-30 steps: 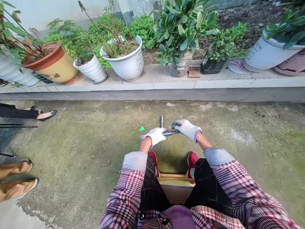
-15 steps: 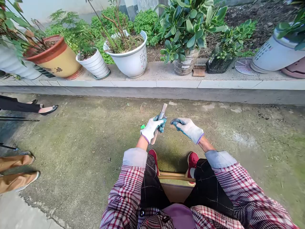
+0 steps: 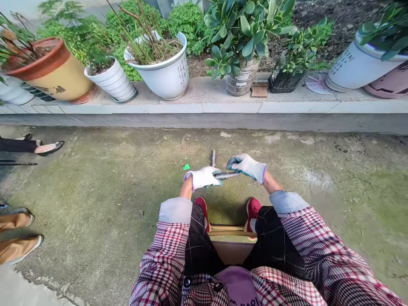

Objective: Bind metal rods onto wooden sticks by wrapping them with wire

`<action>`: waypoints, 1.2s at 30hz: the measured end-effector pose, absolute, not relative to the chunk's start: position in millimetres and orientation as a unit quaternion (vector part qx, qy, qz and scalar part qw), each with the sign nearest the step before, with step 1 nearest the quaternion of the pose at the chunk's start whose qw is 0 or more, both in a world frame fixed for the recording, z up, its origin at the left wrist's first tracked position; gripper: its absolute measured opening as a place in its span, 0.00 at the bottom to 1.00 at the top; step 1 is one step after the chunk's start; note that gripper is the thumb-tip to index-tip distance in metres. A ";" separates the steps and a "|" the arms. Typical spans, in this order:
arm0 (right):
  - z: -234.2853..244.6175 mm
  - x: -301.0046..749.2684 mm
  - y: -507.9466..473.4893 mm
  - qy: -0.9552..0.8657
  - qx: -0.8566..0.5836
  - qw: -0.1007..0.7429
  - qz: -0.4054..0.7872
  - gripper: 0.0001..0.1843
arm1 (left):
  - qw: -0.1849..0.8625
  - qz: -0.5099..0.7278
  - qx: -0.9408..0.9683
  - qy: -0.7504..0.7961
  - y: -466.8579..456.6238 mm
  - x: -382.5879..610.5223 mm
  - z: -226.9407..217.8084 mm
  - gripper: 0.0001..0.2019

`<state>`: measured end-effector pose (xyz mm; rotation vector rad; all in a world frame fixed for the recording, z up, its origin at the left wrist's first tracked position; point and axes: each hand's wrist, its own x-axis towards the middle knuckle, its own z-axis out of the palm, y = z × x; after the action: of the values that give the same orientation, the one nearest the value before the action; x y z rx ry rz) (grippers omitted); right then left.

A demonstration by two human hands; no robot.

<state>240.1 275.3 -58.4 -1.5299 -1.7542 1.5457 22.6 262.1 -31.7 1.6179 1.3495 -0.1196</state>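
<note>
the left hand and right hand, both gloved, are closed around the ends of a ridged metal rod, held level above the concrete. it looks stiff and weighty; the ends suit gripping.

Outdoor daylight, soft and even, no hard sun. Shadows are weak: one dim patch on the concrete just before the knees. The left hand, right hand and metal rod are sharp, and the rod has only a dull sheen. The white pot is bright, not blown out. The wide lens tilts the side pots outward and stretches the plaid sleeves. Corners are slightly soft.
</note>
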 end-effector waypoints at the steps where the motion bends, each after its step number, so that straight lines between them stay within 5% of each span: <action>1: -57.4 240.2 275.1 -0.609 -0.528 0.178 0.564 0.14 | 0.520 -0.066 0.663 0.534 261.6 20.8 -29.3 0.14; 5: -49.7 240.4 268.5 -0.585 -0.490 0.186 0.619 0.15 | 0.631 -0.091 0.634 0.437 261.8 15.7 -21.0 0.12; 9: -39.6 240.7 263.0 -0.500 -0.501 0.258 0.658 0.18 | 0.693 0.048 0.576 0.431 265.1 17.8 -20.9 0.17; 18: -41.8 226.8 267.1 -0.404 -0.584 0.340 0.617 0.09 | 0.688 0.274 0.441 0.508 268.0 40.6 -45.3 0.17; 23: -43.3 232.3 265.7 -0.295 -0.518 0.366 0.714 0.22 | 0.705 0.299 0.419 0.488 270.5 37.1 -45.9 0.25; 27: -41.4 234.2 266.8 -0.326 -0.500 0.354 0.720 0.13 | 0.740 0.319 0.395 0.442 271.3 31.3 -43.3 0.26; 33: -30.4 223.9 259.2 -0.433 -0.553 0.294 0.648 0.11 | 0.637 0.362 0.402 0.549 284.0 23.3 -49.9 0.22; 36: -25.5 224.4 255.2 -0.488 -0.539 0.252 0.638 0.13 | 0.550 0.274 0.513 0.600 284.5 19.6 -54.3 0.21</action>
<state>224.4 255.2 -25.5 -1.4667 -1.3270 1.7354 19.6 284.5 -54.3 1.2140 1.4201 0.6488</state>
